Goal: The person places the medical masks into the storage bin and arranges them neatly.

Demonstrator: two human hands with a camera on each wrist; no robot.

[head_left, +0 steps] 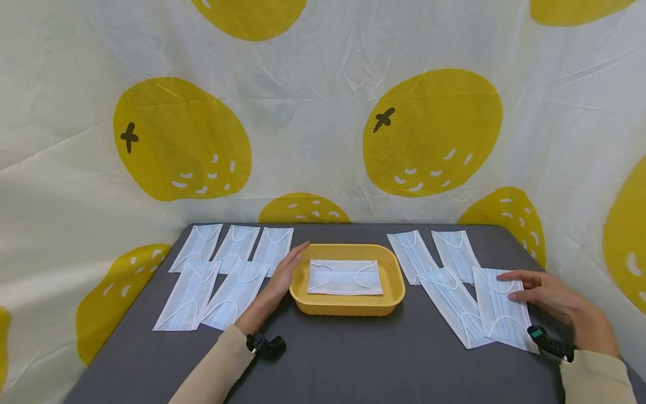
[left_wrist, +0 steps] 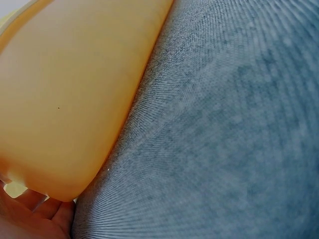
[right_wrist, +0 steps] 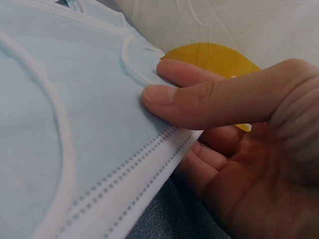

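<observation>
My right hand (head_left: pixel 555 297) pinches the face mask (head_left: pixel 502 308) edge, thumb on top. Left hand (head_left: pixel 280 280) flat vs yellow tray (head_left: pixel 348 306). Next, I reckon: lift, carry to tray.

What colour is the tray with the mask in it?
Yellow tray, seen best in the head view.

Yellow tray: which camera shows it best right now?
The head view: the whole yellow tray shows, one mask lying inside, the left hand against its left side. The left wrist view shows only its blurred outer wall. The right wrist view shows none of it.
</observation>
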